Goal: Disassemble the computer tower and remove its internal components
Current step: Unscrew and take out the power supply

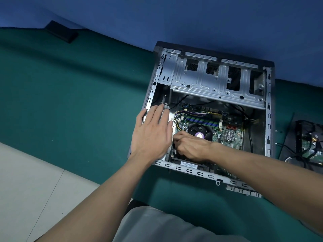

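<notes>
Head view: the computer tower (268, 119) is lying on its side on a green table cover (78, 102), near the far edge and against a blue backdrop (157, 18), with its side panel off and its interior facing upward. The left hand (153, 131) is resting flat, fingers straight and slightly spread, on a silver metal unit (172, 117) just inside the tower's left wall. The right hand (190, 145) is reaching into the gap beside that unit with its fingers curled downward. The fingertips are hidden, so whether they are pinching anything cannot be told. A black cable (173, 151) is running down just beside them.

Beside the right hand's knuckles, a round cooler fan (203, 131) with a purple sticker is sitting on the green motherboard (234, 127). Memory modules (202, 122) are lying just beyond the fan, and a bundle of coloured wires (192, 113) is crossing above them. A bare metal drive cage (216, 81) is spanning the far end of the tower.

On the cover to the right, apart from the tower, a dark component (307, 142) is lying among black cables. A flat black object (61, 31) is resting at the far left.
</notes>
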A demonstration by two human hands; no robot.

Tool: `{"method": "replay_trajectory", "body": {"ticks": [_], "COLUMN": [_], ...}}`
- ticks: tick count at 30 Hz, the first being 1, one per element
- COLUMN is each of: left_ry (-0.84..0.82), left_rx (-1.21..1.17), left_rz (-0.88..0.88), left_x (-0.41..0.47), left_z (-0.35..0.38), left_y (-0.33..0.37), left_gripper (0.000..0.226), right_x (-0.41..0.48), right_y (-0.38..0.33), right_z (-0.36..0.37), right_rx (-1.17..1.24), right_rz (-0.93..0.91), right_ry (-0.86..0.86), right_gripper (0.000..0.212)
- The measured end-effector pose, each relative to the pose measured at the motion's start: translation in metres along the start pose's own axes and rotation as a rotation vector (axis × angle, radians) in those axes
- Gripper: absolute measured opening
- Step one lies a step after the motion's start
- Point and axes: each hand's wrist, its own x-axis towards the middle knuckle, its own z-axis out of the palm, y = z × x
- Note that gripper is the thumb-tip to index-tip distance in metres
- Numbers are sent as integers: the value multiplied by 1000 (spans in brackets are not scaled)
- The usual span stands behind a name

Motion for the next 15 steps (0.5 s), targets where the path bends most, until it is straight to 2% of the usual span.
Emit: {"method": "replay_trajectory", "body": {"ticks": [4,8,10,13,14,15], "left_ry": [2,4,1,-5,-7,-9], "left_rx": [-3,4,7,4,2,0], "left_rz": [3,7,6,2,2,3], "left_x": [-1,0,0,0,0,0], "left_z": [0,0,1,1,1,1], "left_y": [1,0,0,0,0,0], "left_gripper": [43,43,43,43,44,44], "right_x": [-8,-22,-28,-40,-45,-51], "right_y": [-4,0,-1,-5,-5,-4], "right_z": [3,-9,-13,-27,-33,-41], "right_rx": [-44,-79,-89,-81,-118,-159], "right_rz": [-50,-41,-5,202,310,413], "right_ry": [24,29,104,356,413,396], "right_gripper": [37,29,25,36,34,30]}}
